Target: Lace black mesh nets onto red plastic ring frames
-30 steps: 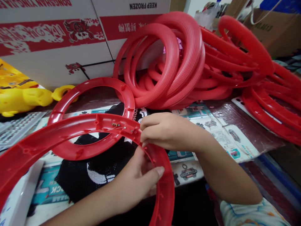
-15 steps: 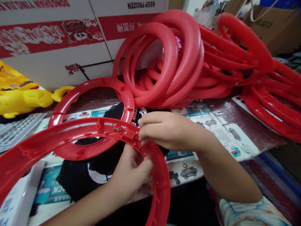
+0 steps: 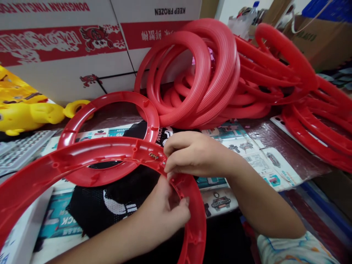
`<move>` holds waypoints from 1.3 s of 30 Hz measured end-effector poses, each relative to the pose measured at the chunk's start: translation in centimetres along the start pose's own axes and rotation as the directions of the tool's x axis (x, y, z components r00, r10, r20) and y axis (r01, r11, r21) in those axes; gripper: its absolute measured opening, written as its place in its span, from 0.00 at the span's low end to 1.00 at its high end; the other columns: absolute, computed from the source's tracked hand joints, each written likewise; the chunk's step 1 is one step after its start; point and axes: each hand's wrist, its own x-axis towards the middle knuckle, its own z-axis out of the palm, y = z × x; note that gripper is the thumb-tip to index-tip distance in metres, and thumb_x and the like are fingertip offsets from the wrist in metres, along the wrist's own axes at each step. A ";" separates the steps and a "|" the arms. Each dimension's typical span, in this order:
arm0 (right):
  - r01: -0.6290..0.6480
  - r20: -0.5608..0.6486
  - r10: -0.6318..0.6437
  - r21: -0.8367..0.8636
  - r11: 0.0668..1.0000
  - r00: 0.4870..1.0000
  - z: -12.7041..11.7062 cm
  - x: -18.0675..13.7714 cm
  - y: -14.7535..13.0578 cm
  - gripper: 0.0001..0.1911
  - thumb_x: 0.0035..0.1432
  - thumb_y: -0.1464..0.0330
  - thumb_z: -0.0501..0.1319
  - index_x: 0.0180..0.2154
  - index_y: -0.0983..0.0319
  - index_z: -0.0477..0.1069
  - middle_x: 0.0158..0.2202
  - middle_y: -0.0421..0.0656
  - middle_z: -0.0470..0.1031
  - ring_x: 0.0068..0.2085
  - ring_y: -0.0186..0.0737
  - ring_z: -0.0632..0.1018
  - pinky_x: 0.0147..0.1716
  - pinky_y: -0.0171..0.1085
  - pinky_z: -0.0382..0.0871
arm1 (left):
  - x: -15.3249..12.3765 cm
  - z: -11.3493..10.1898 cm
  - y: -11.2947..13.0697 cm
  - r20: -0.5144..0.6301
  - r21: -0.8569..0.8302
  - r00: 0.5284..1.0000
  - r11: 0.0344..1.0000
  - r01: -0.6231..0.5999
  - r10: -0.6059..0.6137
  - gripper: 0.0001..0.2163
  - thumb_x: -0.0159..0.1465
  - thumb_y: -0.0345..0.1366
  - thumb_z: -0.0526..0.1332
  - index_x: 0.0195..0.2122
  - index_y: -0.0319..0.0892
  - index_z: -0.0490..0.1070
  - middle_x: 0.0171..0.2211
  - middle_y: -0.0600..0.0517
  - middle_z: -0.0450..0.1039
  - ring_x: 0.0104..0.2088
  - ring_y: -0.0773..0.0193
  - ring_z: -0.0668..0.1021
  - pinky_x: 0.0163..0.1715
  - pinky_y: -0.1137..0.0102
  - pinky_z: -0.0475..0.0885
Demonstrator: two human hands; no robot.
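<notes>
We hold the red ring shell [image 3: 90, 153] above the table [image 3: 291, 146], near 1 flat ring [image 3: 110, 98]. Our left hand [image 3: 167, 212] pinches its inner rim from below; our right hand [image 3: 194, 154] closes on its upper edge.

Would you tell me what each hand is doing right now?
Left hand: closed on the rim of the large red ring.
Right hand: fingertips pinched on the same ring.

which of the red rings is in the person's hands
The large red ring nearest the camera, hollow side up, gripped by the left hand and right hand. A second ring lies flat behind it; the pile sits further back.
</notes>
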 end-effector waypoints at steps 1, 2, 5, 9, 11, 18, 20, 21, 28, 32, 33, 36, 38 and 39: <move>-0.006 -0.013 0.006 0.021 1.000 1.000 0.0 0.0 0.0 0.07 0.59 0.75 0.60 0.32 0.65 0.76 0.32 0.41 0.72 0.33 0.30 0.71 0.31 0.29 0.65 | -0.1 0.0 0.1 -0.005 -0.016 1.000 1.000 0.015 -0.016 0.13 0.59 0.28 0.60 0.43 0.45 0.60 0.31 0.56 0.68 0.30 0.69 0.72 0.30 0.74 0.71; -0.014 -0.024 0.015 0.043 0.999 1.000 -0.1 -0.1 -0.1 0.06 0.59 0.75 0.60 0.32 0.66 0.76 0.32 0.41 0.72 0.32 0.29 0.71 0.31 0.29 0.65 | -0.1 0.0 0.2 -0.010 -0.033 0.999 0.999 0.040 -0.041 0.13 0.59 0.29 0.61 0.44 0.45 0.60 0.32 0.56 0.68 0.30 0.69 0.73 0.30 0.74 0.72; -0.029 -0.037 0.032 0.082 0.996 0.999 -0.3 -0.1 -0.2 0.06 0.59 0.77 0.60 0.32 0.67 0.76 0.32 0.42 0.72 0.33 0.28 0.72 0.32 0.28 0.66 | -0.1 -0.2 0.6 -0.004 -0.083 0.991 0.988 0.133 -0.134 0.15 0.60 0.35 0.62 0.47 0.47 0.60 0.32 0.54 0.71 0.28 0.66 0.76 0.28 0.71 0.73; -0.046 -0.011 0.047 0.076 0.996 0.999 -0.5 0.0 -0.4 0.05 0.59 0.75 0.61 0.31 0.67 0.75 0.32 0.42 0.72 0.33 0.29 0.72 0.32 0.28 0.67 | 0.2 -0.6 0.8 -0.067 -0.092 0.990 0.989 0.116 -0.123 0.15 0.60 0.43 0.63 0.44 0.45 0.61 0.27 0.55 0.72 0.22 0.65 0.76 0.21 0.71 0.73; -0.056 -0.014 0.057 0.066 0.996 0.998 -0.5 0.0 -0.4 0.05 0.58 0.73 0.62 0.30 0.68 0.75 0.32 0.43 0.72 0.33 0.29 0.72 0.32 0.28 0.67 | 0.5 -0.8 0.7 -0.187 -0.057 0.980 0.997 0.053 -0.063 0.16 0.59 0.44 0.64 0.42 0.45 0.61 0.27 0.56 0.72 0.19 0.67 0.75 0.18 0.72 0.72; -0.037 -0.014 0.038 0.063 0.997 0.999 0.0 0.2 -0.2 0.04 0.58 0.73 0.62 0.30 0.67 0.72 0.32 0.42 0.71 0.33 0.30 0.71 0.34 0.30 0.66 | 0.7 -1.2 0.5 -0.313 0.074 0.947 0.996 -0.044 0.065 0.14 0.55 0.37 0.67 0.37 0.44 0.63 0.25 0.58 0.71 0.19 0.69 0.75 0.18 0.74 0.73; -0.019 -0.005 0.019 0.030 0.999 1.000 -0.1 0.1 -0.2 0.06 0.61 0.74 0.57 0.32 0.66 0.72 0.35 0.44 0.72 0.36 0.31 0.71 0.36 0.32 0.67 | 0.7 -1.1 0.7 -0.339 0.104 0.936 0.993 -0.060 0.092 0.13 0.55 0.36 0.67 0.36 0.43 0.63 0.25 0.58 0.73 0.20 0.68 0.76 0.19 0.74 0.73; -0.013 -0.006 0.013 0.011 1.000 1.000 -0.2 0.1 -0.2 0.07 0.62 0.75 0.56 0.33 0.66 0.72 0.36 0.44 0.72 0.37 0.32 0.72 0.38 0.32 0.67 | 0.8 -1.1 0.9 -0.357 0.105 0.927 0.991 -0.079 0.112 0.13 0.55 0.35 0.67 0.35 0.43 0.63 0.26 0.57 0.74 0.21 0.68 0.76 0.19 0.74 0.74; 0.043 0.012 -0.041 -0.214 0.976 0.999 -0.8 0.1 -0.8 0.12 0.64 0.75 0.52 0.34 0.68 0.73 0.36 0.47 0.74 0.36 0.35 0.70 0.37 0.35 0.66 | 1.8 -1.6 2.3 -0.358 0.040 0.918 0.985 -0.167 0.170 0.09 0.57 0.34 0.65 0.33 0.40 0.65 0.21 0.59 0.71 0.17 0.71 0.73 0.18 0.77 0.73; 0.062 0.021 -0.058 -0.305 0.950 0.998 -0.6 0.2 -0.9 0.15 0.66 0.73 0.50 0.32 0.67 0.73 0.35 0.46 0.74 0.35 0.36 0.69 0.36 0.36 0.65 | 1.8 -1.4 2.5 -0.353 0.058 0.921 0.986 -0.156 0.166 0.10 0.56 0.34 0.66 0.33 0.40 0.64 0.21 0.58 0.73 0.16 0.70 0.75 0.16 0.76 0.73; 0.062 0.013 -0.061 -0.309 0.949 0.998 -0.6 0.2 -0.8 0.15 0.66 0.73 0.50 0.32 0.66 0.73 0.35 0.46 0.74 0.35 0.36 0.69 0.36 0.36 0.65 | 1.7 -1.3 2.5 -0.344 0.058 0.926 0.988 -0.143 0.154 0.11 0.55 0.34 0.66 0.33 0.41 0.63 0.22 0.58 0.73 0.16 0.69 0.75 0.16 0.76 0.73; 0.058 0.019 -0.055 -0.348 0.936 0.998 -0.5 0.1 -0.8 0.15 0.65 0.74 0.49 0.32 0.65 0.73 0.36 0.45 0.74 0.35 0.35 0.68 0.36 0.35 0.64 | 1.6 -0.9 2.5 -0.337 0.061 0.932 0.991 -0.118 0.131 0.12 0.55 0.35 0.67 0.33 0.41 0.62 0.25 0.56 0.75 0.15 0.68 0.75 0.15 0.75 0.73; 0.067 0.057 -0.049 -0.397 0.915 0.997 -0.6 0.1 -0.8 0.15 0.66 0.74 0.50 0.32 0.64 0.73 0.36 0.44 0.74 0.35 0.35 0.67 0.35 0.35 0.63 | 1.6 -0.8 2.4 -0.350 0.065 0.927 0.991 -0.121 0.136 0.13 0.54 0.36 0.67 0.33 0.41 0.62 0.26 0.55 0.76 0.16 0.69 0.75 0.15 0.75 0.73; 0.076 0.071 -0.051 -0.418 0.905 0.996 -0.6 0.0 -0.8 0.15 0.66 0.73 0.50 0.32 0.64 0.73 0.35 0.44 0.73 0.35 0.35 0.67 0.35 0.35 0.62 | 1.6 -0.8 2.3 -0.359 0.067 0.922 0.989 -0.130 0.146 0.13 0.54 0.35 0.67 0.34 0.41 0.62 0.26 0.55 0.76 0.16 0.69 0.75 0.15 0.75 0.73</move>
